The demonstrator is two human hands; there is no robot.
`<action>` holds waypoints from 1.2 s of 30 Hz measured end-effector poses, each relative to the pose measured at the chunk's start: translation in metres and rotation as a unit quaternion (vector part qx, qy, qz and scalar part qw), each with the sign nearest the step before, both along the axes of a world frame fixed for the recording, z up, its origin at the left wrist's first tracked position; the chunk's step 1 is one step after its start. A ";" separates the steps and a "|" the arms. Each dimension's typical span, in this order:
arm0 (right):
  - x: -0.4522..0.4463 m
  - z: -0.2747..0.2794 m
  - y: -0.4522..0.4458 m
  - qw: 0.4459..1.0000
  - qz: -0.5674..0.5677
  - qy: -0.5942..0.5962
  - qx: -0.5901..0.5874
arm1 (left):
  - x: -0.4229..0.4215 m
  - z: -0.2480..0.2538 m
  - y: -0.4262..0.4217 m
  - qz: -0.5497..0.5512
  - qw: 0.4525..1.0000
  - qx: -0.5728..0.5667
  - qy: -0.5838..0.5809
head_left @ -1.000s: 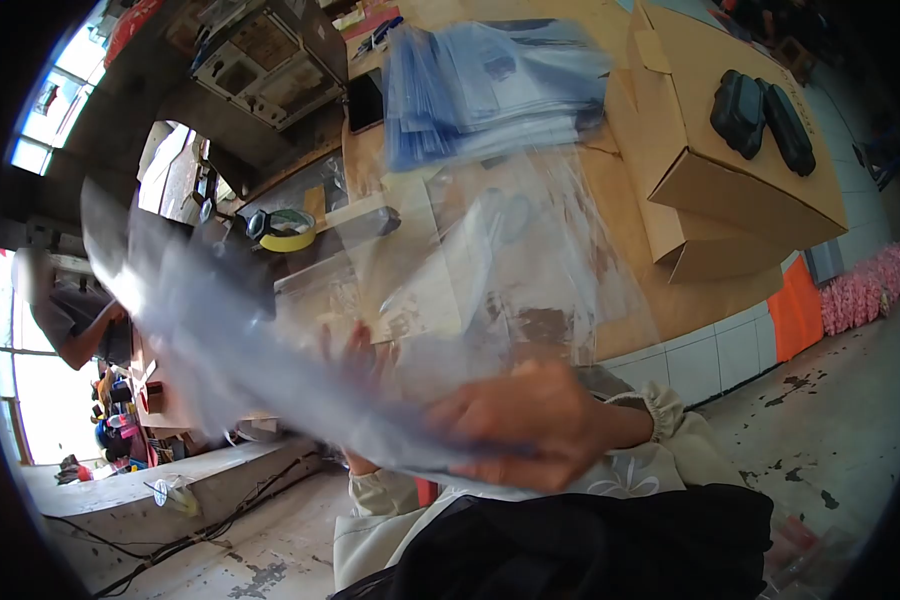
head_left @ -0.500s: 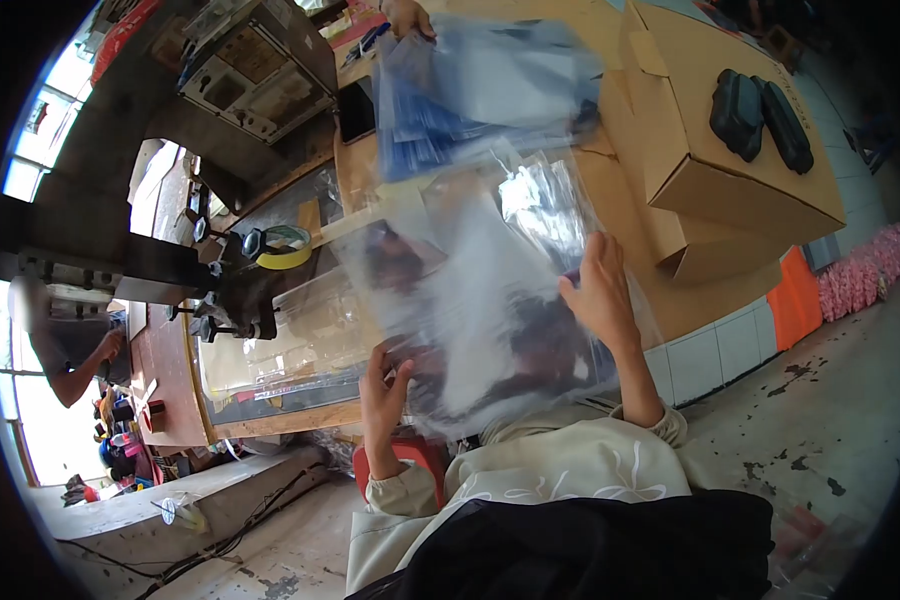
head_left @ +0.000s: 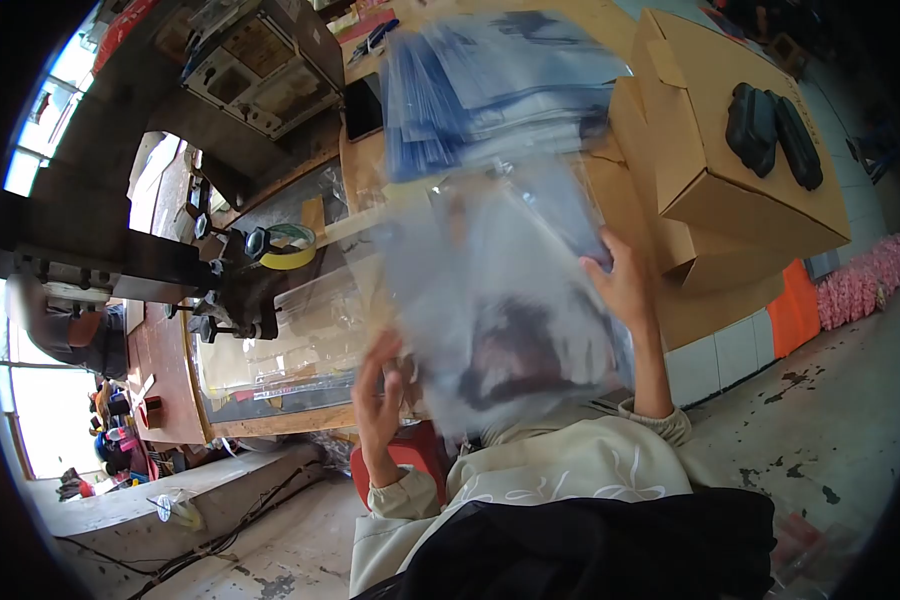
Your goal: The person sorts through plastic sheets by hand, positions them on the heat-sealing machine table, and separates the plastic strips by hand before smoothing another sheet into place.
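Over my lap, at the table's edge, clear plastic sheets (head_left: 510, 320) hang blurred by motion. They may be flat bags; I cannot tell. My right hand (head_left: 622, 285) grips their right edge, thumb on the near face. On the left side, my left hand (head_left: 378, 395) has its fingers apart and slightly bent, close beside the left edge; any contact is unclear. Just beyond lies a fanned pile of bluish clear plastic sheets (head_left: 430, 110).
A cardboard box (head_left: 740, 190) with two black cases (head_left: 773, 135) on top stands right. Left are a machine with black clamp knobs (head_left: 260, 243), a yellow tape roll (head_left: 290, 258) and a plastic-covered board (head_left: 290, 350). A phone (head_left: 362, 108) lies near the pile. Another person (head_left: 80, 335) is far left.
Another person's hand has left the far pile. The held sheets have shifted and their glare has faded. My left hand has come off their left edge. The person at far left has changed posture.
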State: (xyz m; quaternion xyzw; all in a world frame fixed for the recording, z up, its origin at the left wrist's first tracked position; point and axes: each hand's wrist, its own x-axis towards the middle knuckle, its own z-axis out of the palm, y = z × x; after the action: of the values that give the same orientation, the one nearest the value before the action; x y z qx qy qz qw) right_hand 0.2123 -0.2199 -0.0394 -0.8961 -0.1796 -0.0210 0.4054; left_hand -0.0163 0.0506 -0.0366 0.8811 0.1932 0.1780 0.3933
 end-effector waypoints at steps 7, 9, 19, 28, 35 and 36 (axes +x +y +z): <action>0.011 -0.001 -0.008 0.998 0.028 0.059 -0.022 | 0.008 -0.019 0.057 0.255 0.966 0.032 -0.036; 0.010 -0.001 -0.009 0.996 0.022 0.078 -0.022 | 0.009 -0.012 0.062 0.203 0.972 -0.114 -0.020; 0.000 0.006 -0.012 0.998 0.041 0.054 -0.019 | -0.006 0.066 -0.012 0.211 0.968 0.058 -0.120; 0.004 0.003 -0.032 0.997 0.019 0.068 -0.036 | -0.100 0.119 0.030 0.417 0.875 0.077 -0.234; 0.008 0.004 -0.043 0.996 0.043 0.077 0.032 | -0.112 0.095 0.044 0.389 0.910 0.036 -0.141; 0.006 0.005 -0.039 0.997 0.031 0.058 0.051 | -0.108 0.089 0.042 0.378 0.915 0.001 -0.139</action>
State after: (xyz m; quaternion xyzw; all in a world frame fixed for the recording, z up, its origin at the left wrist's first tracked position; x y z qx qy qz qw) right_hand 0.2185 -0.2591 -0.0341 -0.8678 -0.1825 0.0347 0.4609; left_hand -0.1243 0.0928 0.0525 0.7091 0.4551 0.4344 0.3186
